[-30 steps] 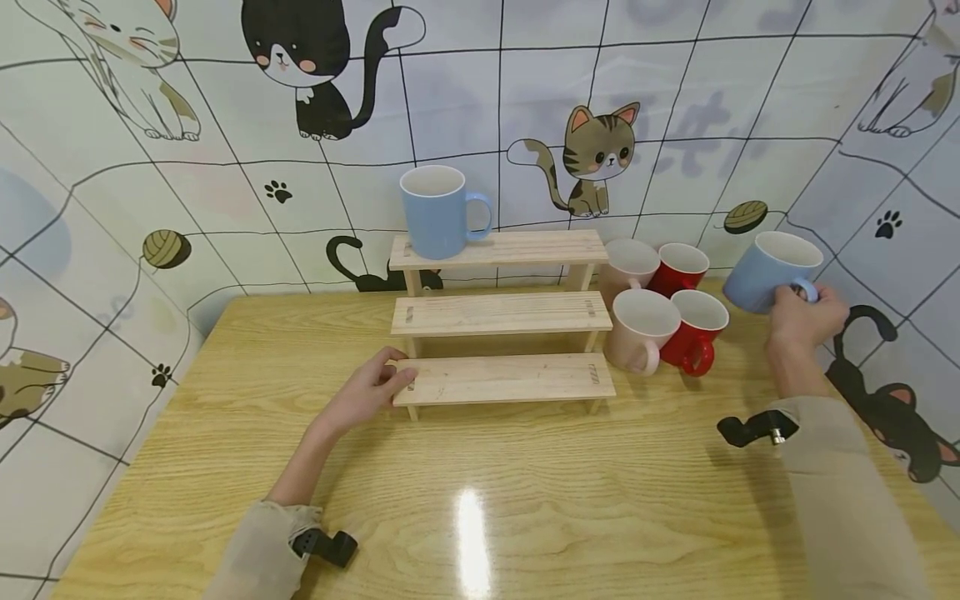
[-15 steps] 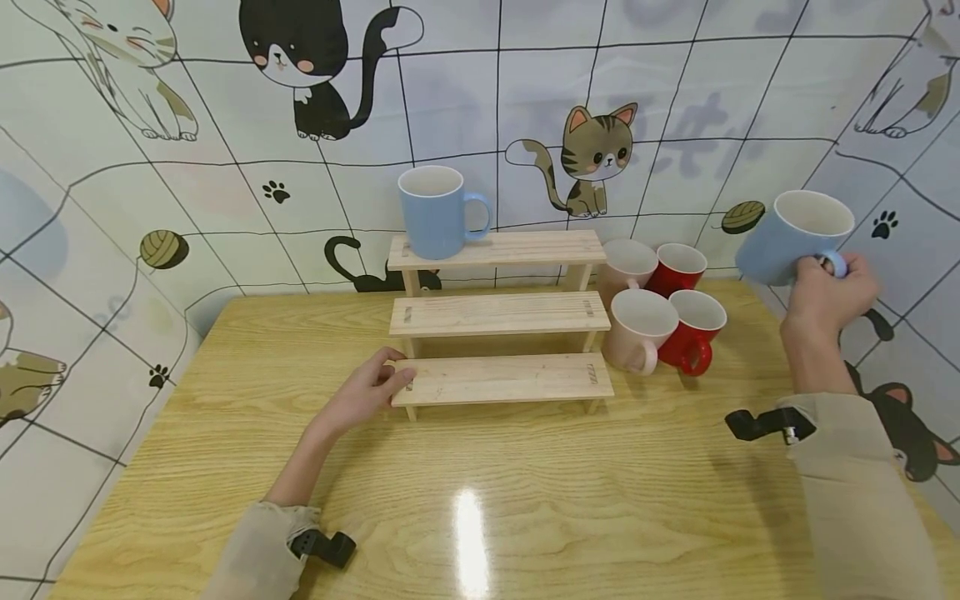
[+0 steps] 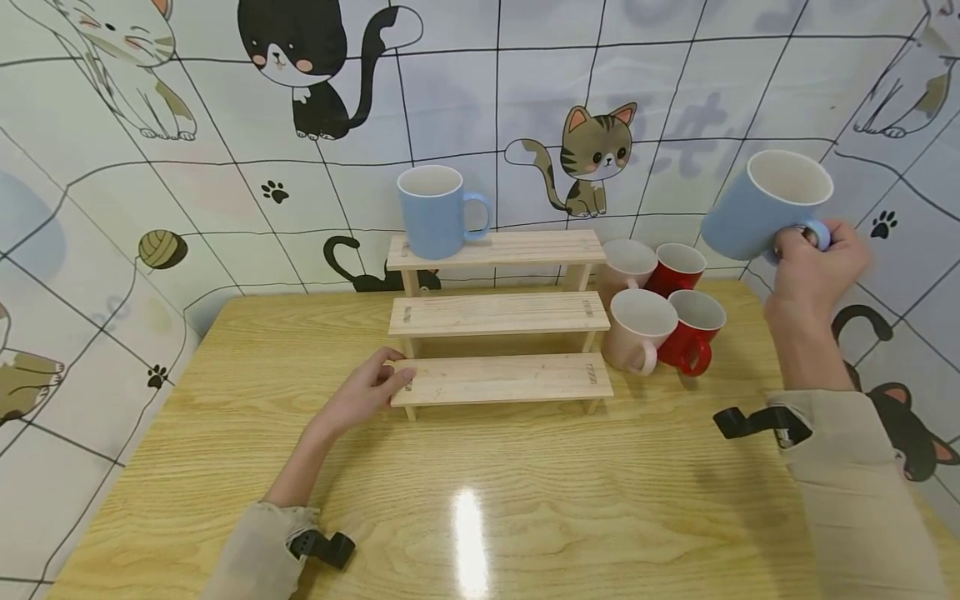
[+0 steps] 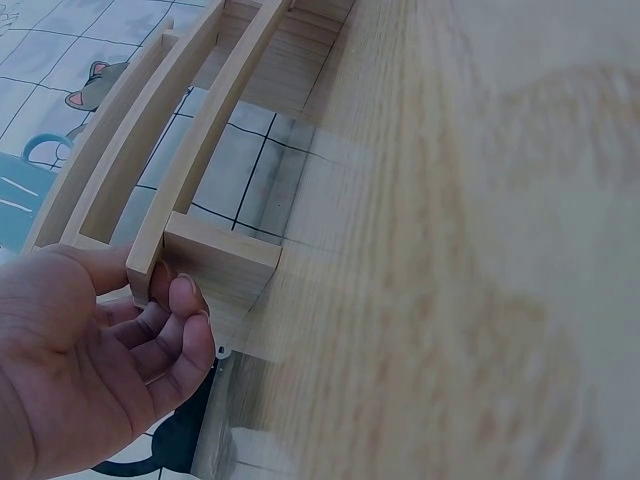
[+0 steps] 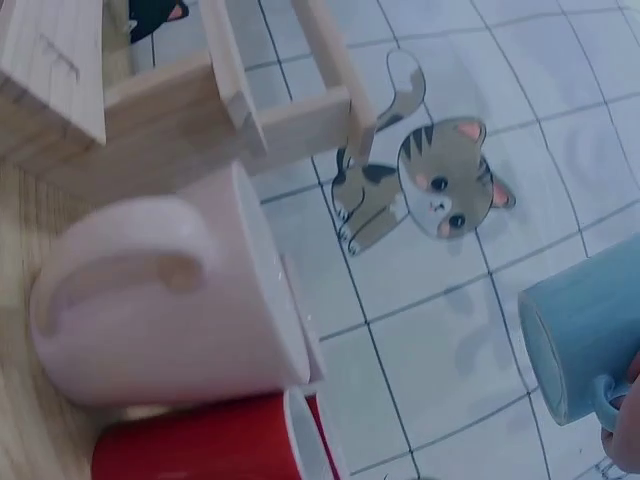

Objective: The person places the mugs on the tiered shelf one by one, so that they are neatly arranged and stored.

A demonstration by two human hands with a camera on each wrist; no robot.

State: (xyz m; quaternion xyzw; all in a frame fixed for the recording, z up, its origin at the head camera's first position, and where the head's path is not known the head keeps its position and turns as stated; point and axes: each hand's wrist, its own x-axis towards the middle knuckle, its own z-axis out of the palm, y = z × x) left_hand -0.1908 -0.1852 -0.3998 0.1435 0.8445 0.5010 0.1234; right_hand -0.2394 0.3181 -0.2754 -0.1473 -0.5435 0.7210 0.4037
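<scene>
My right hand grips the handle of a light blue mug, held up in the air at the right, tilted, its white inside showing. In the right wrist view this blue mug shows at the right edge. With my left hand I pinch the left end of the lowest board of a three-tier wooden rack; the left wrist view has the thumb above the board and the fingers curled under it. Another light blue mug stands upright at the left end of the top tier.
Right of the rack, two pale pink mugs and two red mugs stand close together on the wooden table. A cat-patterned cloth wall rises behind the table and along its sides.
The blue mug in my right hand has risen, first moving right and then back left a little, and has tilted more. My left hand keeps its place on the rack.
</scene>
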